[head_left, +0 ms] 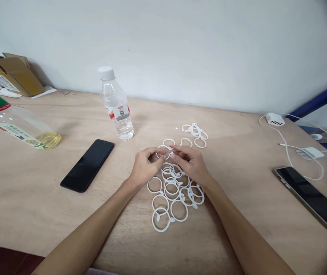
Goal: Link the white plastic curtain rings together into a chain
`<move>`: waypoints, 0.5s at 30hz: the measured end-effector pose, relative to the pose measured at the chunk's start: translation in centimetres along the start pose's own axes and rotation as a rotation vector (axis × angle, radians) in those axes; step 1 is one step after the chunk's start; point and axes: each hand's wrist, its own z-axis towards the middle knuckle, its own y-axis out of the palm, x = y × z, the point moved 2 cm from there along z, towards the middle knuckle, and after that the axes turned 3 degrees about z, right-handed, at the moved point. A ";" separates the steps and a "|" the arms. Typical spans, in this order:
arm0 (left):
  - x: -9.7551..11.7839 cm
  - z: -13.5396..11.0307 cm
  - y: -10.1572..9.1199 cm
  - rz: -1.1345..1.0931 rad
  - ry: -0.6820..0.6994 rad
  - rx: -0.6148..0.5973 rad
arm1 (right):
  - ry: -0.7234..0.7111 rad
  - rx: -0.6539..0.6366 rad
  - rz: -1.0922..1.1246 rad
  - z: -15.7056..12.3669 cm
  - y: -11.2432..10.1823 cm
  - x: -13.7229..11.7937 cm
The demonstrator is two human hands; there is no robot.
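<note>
Nearest: my left forearm (94, 229) and right forearm (246, 236) cross the near edge of the worktop (37, 214) and converge mid-table.

Far-left corner: 1 cardboard box (16, 72), flaps open, against the wall. Left edge: 1 oil bottle (23, 128) lying on its side. Inward of it, 1 black phone (87, 165), face up, with bare wood on all sides. Behind that, 1 water bottle (116, 105), upright and capped.

Centre: left hand (144, 168) and right hand (193, 164) meet fingertip to fingertip, both pinching 1 white ring (165, 152) just above the surface. Directly below the hands lies a heap of rings (174, 193). They overlap, so about a dozen, exact count not readable. Three loose rings (186, 142) lie just behind the fingers. Behind those sits 1 tangled cluster (195, 131), individual rings not countable.

Right of the cluster is a wide open stretch of wood.

Far-right edge: 2 white adapters, one by the wall (274, 119) and one nearer (310, 152), with a white cable (287, 152) looping around them. Second phone (312, 198) lies face up near the right edge.
</note>
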 end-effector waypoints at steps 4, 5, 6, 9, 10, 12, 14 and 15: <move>0.0 0.0 0.0 0.000 0.015 -0.010 | 0.050 0.014 0.012 0.1 -0.1 0.2; 0.1 -0.1 0.0 -0.002 0.020 -0.016 | 0.056 0.024 0.005 0.1 -0.2 0.3; 0.1 -0.1 0.0 -0.001 0.025 -0.022 | 0.057 0.033 0.005 0.2 -0.2 0.4; 0.2 -0.1 0.0 -0.015 0.058 -0.025 | 0.059 0.040 0.030 0.3 -0.2 0.7; 0.2 -0.1 0.0 -0.019 0.061 -0.027 | 0.060 0.037 0.038 0.3 -0.3 0.7; 0.2 0.0 0.0 -0.008 0.047 -0.048 | 0.068 0.025 0.055 0.3 -0.3 0.7; 0.2 0.0 0.0 0.025 0.034 -0.087 | 0.079 0.011 0.071 0.3 -0.3 0.6; 0.2 0.0 0.0 0.039 0.044 -0.104 | 0.084 0.005 0.079 0.3 -0.3 0.6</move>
